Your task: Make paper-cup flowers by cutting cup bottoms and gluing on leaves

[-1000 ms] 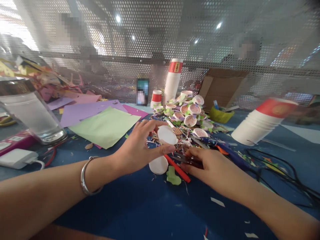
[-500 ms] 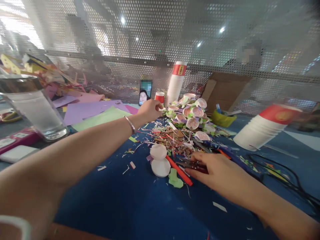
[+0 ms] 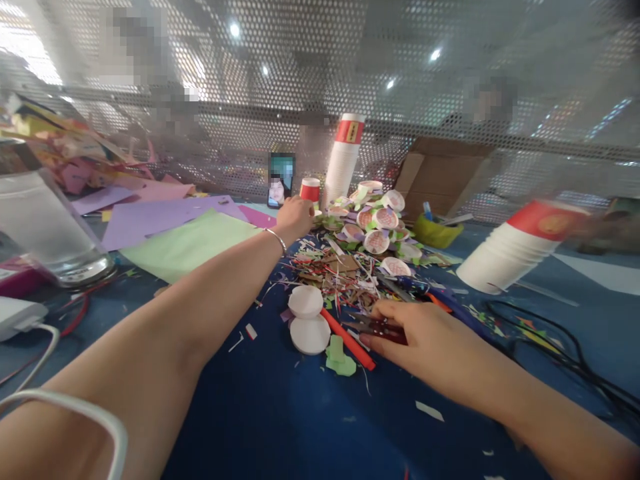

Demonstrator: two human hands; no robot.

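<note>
My left hand [image 3: 296,217] reaches far forward, its fingers curled together beside a small red-and-white paper cup [image 3: 310,191]. What its fingertips hold, if anything, I cannot make out. Lower right, my right hand [image 3: 407,333] is closed around scissors with dark red handles [image 3: 387,329], the blades pointing left. Just left of them lie a red pen [image 3: 349,340], two white paper discs [image 3: 309,333] and a light green paper cutout [image 3: 340,360]. Beyond, paper cup bottoms with green and purple paper bits [image 3: 376,241] form a heap behind paper scraps [image 3: 345,267].
A tall stack of cups [image 3: 344,157] and a phone [image 3: 280,181] stand at the back. Tilted cups [image 3: 520,247], a yellow-green container [image 3: 437,233] and black cables [image 3: 565,367] are right. Coloured paper [image 3: 195,243], a water glass [image 3: 55,227] and a white cable [image 3: 107,417] are left.
The view has shifted slightly, so most things sit farther left. My left forearm has moved inward, and more of the white cable shows over it. My right hand keeps its hold on the scissors.
</note>
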